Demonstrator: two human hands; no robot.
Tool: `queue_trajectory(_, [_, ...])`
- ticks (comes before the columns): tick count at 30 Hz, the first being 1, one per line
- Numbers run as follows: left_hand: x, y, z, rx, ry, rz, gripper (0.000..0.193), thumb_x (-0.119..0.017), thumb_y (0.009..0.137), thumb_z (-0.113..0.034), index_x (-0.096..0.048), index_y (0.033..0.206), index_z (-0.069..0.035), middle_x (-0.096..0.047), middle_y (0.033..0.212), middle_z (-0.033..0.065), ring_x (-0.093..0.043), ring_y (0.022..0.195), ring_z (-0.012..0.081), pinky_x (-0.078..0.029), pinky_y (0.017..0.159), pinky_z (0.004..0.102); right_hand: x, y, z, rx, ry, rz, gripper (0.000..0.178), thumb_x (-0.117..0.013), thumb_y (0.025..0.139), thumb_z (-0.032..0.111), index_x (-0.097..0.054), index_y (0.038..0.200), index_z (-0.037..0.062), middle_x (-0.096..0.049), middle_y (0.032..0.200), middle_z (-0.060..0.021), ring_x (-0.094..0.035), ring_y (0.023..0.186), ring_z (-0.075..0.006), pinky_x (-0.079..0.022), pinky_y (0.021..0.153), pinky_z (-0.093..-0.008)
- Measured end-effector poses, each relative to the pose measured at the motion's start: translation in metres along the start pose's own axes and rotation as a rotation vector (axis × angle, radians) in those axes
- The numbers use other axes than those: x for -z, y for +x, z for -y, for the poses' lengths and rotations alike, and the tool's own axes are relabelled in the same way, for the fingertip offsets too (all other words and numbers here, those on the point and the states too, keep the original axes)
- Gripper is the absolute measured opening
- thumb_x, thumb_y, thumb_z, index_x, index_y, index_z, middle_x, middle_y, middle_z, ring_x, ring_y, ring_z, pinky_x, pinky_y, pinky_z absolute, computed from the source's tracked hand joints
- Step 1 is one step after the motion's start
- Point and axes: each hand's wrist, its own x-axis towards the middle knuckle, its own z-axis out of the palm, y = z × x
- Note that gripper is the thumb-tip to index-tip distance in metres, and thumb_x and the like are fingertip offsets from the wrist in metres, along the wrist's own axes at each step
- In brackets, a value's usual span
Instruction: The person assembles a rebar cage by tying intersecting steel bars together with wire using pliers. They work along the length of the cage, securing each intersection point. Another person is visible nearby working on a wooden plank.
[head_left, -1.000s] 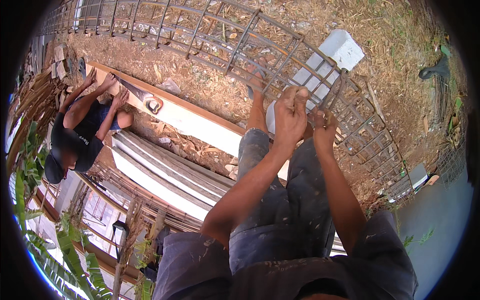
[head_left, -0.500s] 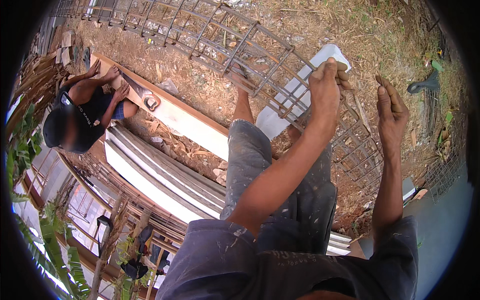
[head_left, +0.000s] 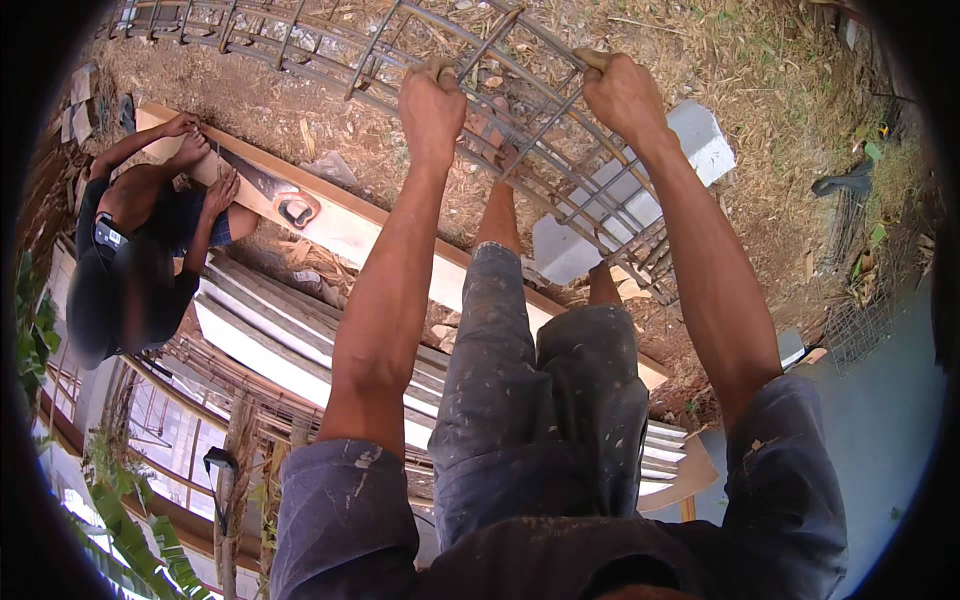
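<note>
A long rebar cage [head_left: 548, 125], made of rusty bars tied with square stirrups, slants from the upper left down towards the middle right. My left hand [head_left: 432, 108] is closed round the bar on its near side. On the far side, my right hand [head_left: 622, 92] grips another bar, fingers curled over it and mostly hidden from view. Both arms are stretched well forward. Beneath the cage's right end a pale grey slab [head_left: 585, 235] lies on the ground, partly covered by the bars and my right forearm.
At left a crouching person [head_left: 130, 260] has both hands on a long wooden board [head_left: 345, 232]. A handsaw [head_left: 290, 205] lies on that board. Several white-faced planks [head_left: 265, 345] are stacked nearer me. Wire mesh [head_left: 860, 330] lies at the right.
My left hand has shifted left along the cage. My right hand, free before, has moved left and taken hold of a bar. The cage's right end has moved left and up.
</note>
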Motion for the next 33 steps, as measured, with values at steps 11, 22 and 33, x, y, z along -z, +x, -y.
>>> queue_trajectory(11, [-0.023,0.038,0.025,-0.121,0.262,0.439,0.022,-0.053,0.075,-0.003,-0.070,0.090,-0.001,-0.067,0.095,0.0235,-0.063,0.093,0.0403,-0.049,0.084,0.0484,-0.017,0.080,0.022,0.120,-0.087,0.077,0.024,-0.055,0.077,0.014,-0.074,0.090,0.0040,-0.069,0.086,-0.0230,-0.068,0.084,-0.0359,-0.054,0.078,-0.0437])
queue_trajectory(22, [-0.035,0.063,0.049,-0.035,0.102,0.611,0.020,-0.051,0.079,-0.005,-0.067,0.089,0.002,-0.065,0.090,0.0296,-0.063,0.091,0.0451,-0.049,0.079,0.0523,-0.095,0.144,-0.011,0.819,-0.847,0.245,0.018,-0.056,0.078,0.016,-0.072,0.076,0.0070,-0.070,0.080,-0.0161,-0.069,0.072,-0.0310,-0.055,0.065,-0.0426])
queue_trajectory(33, [-0.036,0.058,0.053,-0.296,0.029,0.374,0.014,-0.056,0.077,-0.009,-0.066,0.078,0.001,-0.064,0.081,0.0226,-0.063,0.083,0.0411,-0.048,0.074,0.0490,-0.090,0.142,-0.010,1.011,-0.735,0.247,0.015,-0.060,0.077,0.018,-0.070,0.081,0.0078,-0.069,0.078,-0.0151,-0.069,0.073,-0.0301,-0.054,0.064,-0.0405])
